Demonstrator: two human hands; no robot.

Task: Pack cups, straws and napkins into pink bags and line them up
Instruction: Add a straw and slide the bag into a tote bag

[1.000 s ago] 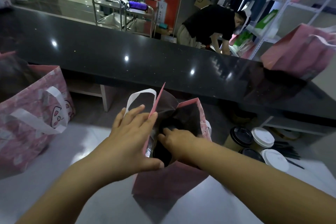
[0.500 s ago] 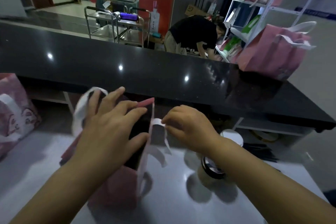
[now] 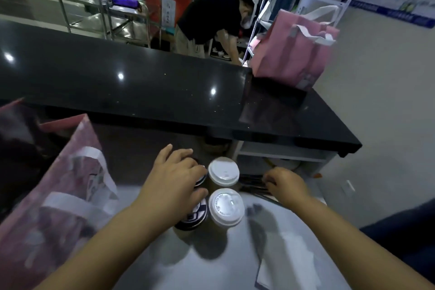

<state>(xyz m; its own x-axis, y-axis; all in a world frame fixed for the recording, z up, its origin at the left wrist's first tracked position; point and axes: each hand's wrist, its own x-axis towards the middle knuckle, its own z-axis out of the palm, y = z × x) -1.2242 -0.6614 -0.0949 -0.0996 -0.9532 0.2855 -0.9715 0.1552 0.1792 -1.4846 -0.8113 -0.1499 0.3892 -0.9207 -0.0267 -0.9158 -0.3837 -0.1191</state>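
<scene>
The left hand [image 3: 174, 181] lay with fingers loosely spread over a black-lidded paper cup [image 3: 195, 215], beside two white-lidded paper cups [image 3: 223, 173] on the pale table [image 3: 164, 266]. The right hand [image 3: 286, 187] curled onto thin black straws [image 3: 250, 183]; whether it gripped them was unclear. The pink paper bag [image 3: 70, 183] stood left.

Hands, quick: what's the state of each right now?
Left hand: over the rear dark-lidded cup; whether it grips cannot be told.
Right hand: closed, fingers curled on the black straws.
</scene>
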